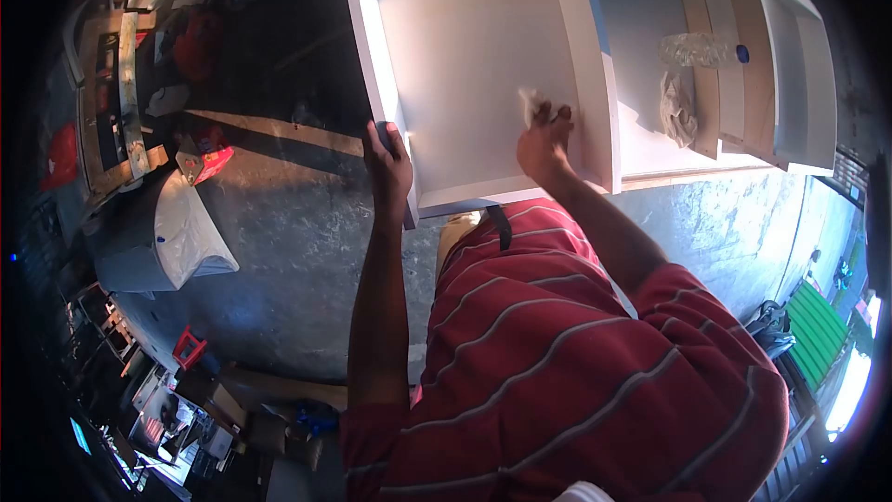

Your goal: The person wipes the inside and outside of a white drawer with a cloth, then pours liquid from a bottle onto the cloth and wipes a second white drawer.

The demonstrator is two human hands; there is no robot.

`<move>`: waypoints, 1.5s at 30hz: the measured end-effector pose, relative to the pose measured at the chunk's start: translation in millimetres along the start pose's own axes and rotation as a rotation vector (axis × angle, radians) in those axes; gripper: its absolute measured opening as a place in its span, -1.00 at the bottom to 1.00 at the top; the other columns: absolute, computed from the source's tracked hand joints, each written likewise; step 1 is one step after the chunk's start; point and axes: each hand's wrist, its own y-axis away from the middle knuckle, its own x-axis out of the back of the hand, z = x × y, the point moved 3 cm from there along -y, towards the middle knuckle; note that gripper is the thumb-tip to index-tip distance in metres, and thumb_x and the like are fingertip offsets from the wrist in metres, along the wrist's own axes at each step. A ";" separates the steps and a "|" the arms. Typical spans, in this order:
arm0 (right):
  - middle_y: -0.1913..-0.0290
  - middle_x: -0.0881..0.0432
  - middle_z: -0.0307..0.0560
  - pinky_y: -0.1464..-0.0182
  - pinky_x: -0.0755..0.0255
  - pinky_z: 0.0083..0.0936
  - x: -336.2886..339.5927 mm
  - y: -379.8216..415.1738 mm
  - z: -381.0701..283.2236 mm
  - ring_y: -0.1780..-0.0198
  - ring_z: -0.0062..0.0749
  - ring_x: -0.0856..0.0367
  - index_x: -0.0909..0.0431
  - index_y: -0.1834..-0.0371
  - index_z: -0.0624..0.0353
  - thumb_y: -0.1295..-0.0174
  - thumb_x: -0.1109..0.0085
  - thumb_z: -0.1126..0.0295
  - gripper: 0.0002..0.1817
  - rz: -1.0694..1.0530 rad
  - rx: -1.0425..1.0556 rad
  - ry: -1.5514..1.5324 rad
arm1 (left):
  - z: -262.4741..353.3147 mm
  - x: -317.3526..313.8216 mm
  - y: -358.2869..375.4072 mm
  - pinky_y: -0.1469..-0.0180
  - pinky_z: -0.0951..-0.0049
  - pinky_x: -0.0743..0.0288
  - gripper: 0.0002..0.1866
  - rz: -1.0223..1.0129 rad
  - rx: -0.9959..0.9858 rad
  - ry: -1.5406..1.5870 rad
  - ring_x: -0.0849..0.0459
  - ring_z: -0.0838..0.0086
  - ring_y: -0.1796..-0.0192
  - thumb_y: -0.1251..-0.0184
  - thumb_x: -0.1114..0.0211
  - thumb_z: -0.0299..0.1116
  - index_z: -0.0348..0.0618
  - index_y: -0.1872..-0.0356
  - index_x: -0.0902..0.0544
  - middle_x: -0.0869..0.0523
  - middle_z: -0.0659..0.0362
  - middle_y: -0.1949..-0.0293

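Note:
A shallow white box (483, 56) with raised sides stands tilted in front of my body, its open side facing me. My left hand (388, 153) grips its left side, fingers around the edge with a small dark thing beneath them. Inside the box, near the lower right corner, my right hand (546, 141) is closed on a small pale cloth (531, 104), held close to the inner surface. The box's right side overlaps a white panel behind it.
On the right, more white drawer-like boxes (804, 84) stand beside a clear plastic bottle (697, 50) and a crumpled cloth (678, 112). A wooden frame (130, 98), a grey-white object (190, 232) and a red stool (189, 348) are at the left.

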 end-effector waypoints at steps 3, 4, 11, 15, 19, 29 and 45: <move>-0.41 -0.04 0.25 -0.25 -0.01 0.22 -17.5 -0.7 3.4 -0.32 0.51 0.02 -0.15 -0.33 0.36 -0.29 0.20 0.16 -0.38 0.268 -0.155 -0.172 | 8.0 3.1 1.6 -0.10 0.13 -0.34 -0.40 -0.008 0.015 0.018 -0.43 -0.16 -0.10 -0.44 0.13 -0.03 -0.47 -0.17 -0.27 -0.42 -0.35 -0.05; -0.38 -0.08 0.30 -0.31 0.09 0.06 -12.8 -15.7 13.4 -0.36 0.30 0.03 0.02 -0.35 0.49 -0.25 0.17 0.13 -0.26 0.357 -0.203 -0.265 | 7.8 2.9 1.9 -0.07 0.11 -0.35 -0.43 -0.010 0.009 0.034 -0.44 -0.16 -0.07 -0.44 0.11 -0.06 -0.45 -0.16 -0.27 -0.42 -0.34 -0.04; -0.06 -0.37 0.28 -0.16 -0.25 -0.13 103.4 -144.1 93.3 -0.12 0.07 -0.30 -0.34 -0.02 0.30 -0.10 0.02 0.22 -0.54 1.113 -0.289 -0.469 | -0.4 -0.4 0.2 -0.05 0.10 -0.34 -0.45 0.008 -0.038 0.066 -0.44 -0.14 -0.06 -0.44 0.09 -0.08 -0.43 -0.15 -0.28 -0.43 -0.31 -0.01; 0.05 -0.43 0.16 -0.05 -0.34 -0.20 134.6 -156.7 113.5 0.04 -0.02 -0.41 -0.42 0.16 0.25 -0.03 -0.03 0.31 -0.68 1.011 -0.177 -0.344 | -3.6 -1.7 0.1 -0.10 0.11 -0.32 -0.40 -0.022 0.044 0.045 -0.41 -0.15 -0.11 -0.43 0.11 -0.02 -0.43 -0.19 -0.25 -0.39 -0.33 -0.09; 0.08 -0.45 0.12 -0.03 -0.35 -0.21 118.5 -182.9 123.8 0.08 -0.05 -0.44 -0.46 0.19 0.22 0.00 -0.04 0.39 -0.72 1.306 -0.074 -0.458 | 3.4 1.0 -0.7 -0.13 0.13 -0.32 -0.38 -0.012 0.028 0.047 -0.39 -0.15 -0.14 -0.43 0.12 0.00 -0.44 -0.20 -0.24 -0.37 -0.33 -0.12; -0.01 -0.50 0.05 -0.15 -0.32 -0.33 149.0 -176.0 2.3 -0.10 -0.15 -0.42 -0.50 0.09 0.19 -0.08 0.00 0.46 -0.71 1.468 0.162 -0.839 | -2.1 -0.5 0.5 -0.12 0.11 -0.32 -0.38 -0.008 0.006 0.066 -0.39 -0.15 -0.12 -0.42 0.09 0.00 -0.45 -0.18 -0.25 -0.38 -0.32 -0.11; -0.18 -0.32 0.44 -0.31 -0.11 -0.20 222.6 -88.6 -100.2 -0.25 0.22 -0.25 -0.21 -0.20 0.48 -0.38 0.25 0.15 -0.44 0.957 0.497 -1.997 | -3.3 2.3 -3.8 -0.06 0.10 -0.33 -0.55 -0.052 -0.103 0.156 -0.45 -0.15 -0.03 -0.43 0.05 -0.21 -0.43 -0.12 -0.30 -0.43 -0.31 -0.01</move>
